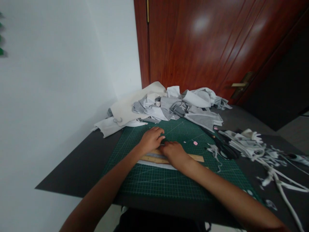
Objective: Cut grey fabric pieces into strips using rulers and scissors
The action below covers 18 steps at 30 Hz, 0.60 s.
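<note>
A wooden ruler (196, 157) lies across a green cutting mat (154, 180), with a narrow strip of pale fabric (154, 164) under its near edge. My left hand (151, 139) rests just behind the ruler's left part, fingers curled toward the middle. My right hand (174, 154) sits on top of the ruler, fingers bent and pressed together; what they pinch, if anything, is hidden. The two hands almost touch at their fingertips.
A heap of grey and white fabric pieces (166, 104) lies at the mat's far edge. Black scissors (223, 148) and cut white strips (263, 154) lie to the right. A small pink piece (195, 142) sits on the mat. A wooden door (205, 45) stands behind the dark table (79, 164).
</note>
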{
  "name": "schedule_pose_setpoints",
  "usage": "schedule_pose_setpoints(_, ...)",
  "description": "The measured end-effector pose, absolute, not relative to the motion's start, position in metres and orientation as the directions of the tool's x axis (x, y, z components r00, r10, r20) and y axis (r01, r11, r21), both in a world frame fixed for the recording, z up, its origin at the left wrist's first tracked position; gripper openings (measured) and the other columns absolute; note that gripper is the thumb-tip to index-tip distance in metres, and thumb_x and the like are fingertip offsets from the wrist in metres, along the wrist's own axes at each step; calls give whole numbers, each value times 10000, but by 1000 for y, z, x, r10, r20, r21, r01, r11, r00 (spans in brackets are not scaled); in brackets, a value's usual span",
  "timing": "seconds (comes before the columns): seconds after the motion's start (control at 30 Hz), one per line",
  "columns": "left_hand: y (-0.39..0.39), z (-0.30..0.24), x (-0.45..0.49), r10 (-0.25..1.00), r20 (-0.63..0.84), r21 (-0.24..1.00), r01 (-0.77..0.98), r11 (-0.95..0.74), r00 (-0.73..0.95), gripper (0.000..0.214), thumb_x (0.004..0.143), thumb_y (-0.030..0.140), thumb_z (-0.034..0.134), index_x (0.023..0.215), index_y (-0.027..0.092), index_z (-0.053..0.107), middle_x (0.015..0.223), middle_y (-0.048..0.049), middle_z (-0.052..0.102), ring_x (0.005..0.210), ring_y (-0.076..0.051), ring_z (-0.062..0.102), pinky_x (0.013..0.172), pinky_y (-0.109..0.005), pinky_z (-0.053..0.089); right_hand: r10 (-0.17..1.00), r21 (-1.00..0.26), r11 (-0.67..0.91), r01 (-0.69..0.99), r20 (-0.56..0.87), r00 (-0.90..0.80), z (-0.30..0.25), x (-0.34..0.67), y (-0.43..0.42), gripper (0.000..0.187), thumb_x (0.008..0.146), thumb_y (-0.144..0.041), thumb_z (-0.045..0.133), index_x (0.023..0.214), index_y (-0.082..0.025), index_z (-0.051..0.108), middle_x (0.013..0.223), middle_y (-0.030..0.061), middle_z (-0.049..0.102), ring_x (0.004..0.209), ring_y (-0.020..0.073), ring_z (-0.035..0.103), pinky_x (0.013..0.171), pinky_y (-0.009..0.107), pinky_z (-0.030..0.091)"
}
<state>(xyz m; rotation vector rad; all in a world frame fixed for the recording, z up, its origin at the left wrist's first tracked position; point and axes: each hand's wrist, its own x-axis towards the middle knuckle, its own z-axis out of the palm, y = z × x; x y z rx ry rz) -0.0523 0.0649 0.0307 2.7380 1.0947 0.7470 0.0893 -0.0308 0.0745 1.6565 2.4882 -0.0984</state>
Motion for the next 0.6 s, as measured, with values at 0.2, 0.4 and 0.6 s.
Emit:
schedule_pose_setpoints(0.2, 40, 27, -33, 665, 463, 122, 701, -703, 586, 212, 1036, 242, 453, 960, 206, 647, 974, -73, 678, 1016, -242, 600, 909, -371, 465, 940, -119, 315, 942, -100, -327, 57, 104, -12, 377, 959, -39, 426, 1183, -73, 728, 1192, 236, 726, 1137, 308, 683, 923, 382, 505)
schedule_pose_setpoints(0.4, 25, 32, -26, 808, 243, 68, 821, -567, 537, 179, 977, 166, 462, 1082, 162, 606, 886, -109, 718, 843, -256, 685, 739, -354, 488, 927, -235, 338, 911, -82, -365, 41, 126, 10, 267, 957, -134, 526, 1103, -110, 748, 1144, 152, 750, 1019, 213, 709, 839, 262, 487)
schedule_pose_setpoints(0.6, -2, 27, -21, 839, 102, 118, 831, -544, 534, 231, 958, 301, 518, 979, 144, 686, 941, -174, 735, 892, -328, 714, 794, -433, 518, 930, -259, 349, 901, -25, -367, 43, 131, 11, 278, 925, -144, 552, 1088, -169, 775, 1098, 114, 762, 1021, 211, 693, 812, 264, 468)
